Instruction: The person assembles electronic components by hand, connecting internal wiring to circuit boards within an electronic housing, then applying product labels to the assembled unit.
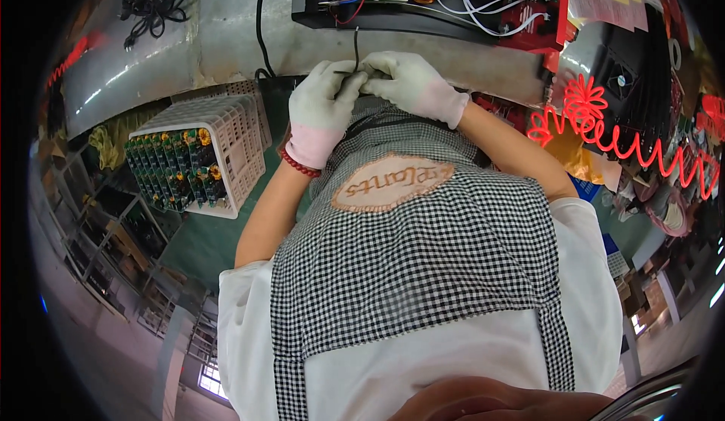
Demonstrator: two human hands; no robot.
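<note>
A: Dark rim (651, 392) at lower right is closest to the lens, can't tell what it belongs to. Past it, your checked apron (423, 255). Where's the cord (356, 48)?

B: Up from your fingertips, at the near edge of the desk (226, 55), just in front of the open case (423, 27). Its upper end is near the case's lower edge. Can't tell if it's joined to anything.

A: Your hands?

B: Gloved, fingertips together. Left hand (323, 102) pinches the cord. Right hand (411, 86) has its fingers bent in right beside it; what they grip is hidden, so can't tell.

A: Which step are you on?

B: My read: working the cord by feel, outside the case. The case looks part-wired: top open, white leads (483, 13) running toward the red end panel (563, 13), red wire (349, 22) looping at the front edge.

A: Next move calls for?

B: Firm left pinch, right fingers guiding, tip in plain sight. If you lift it to the case, stay off the red wire; it looks easy to snag. Crate (243, 164) of boards (162, 166) at your left seems out of the way.
</note>
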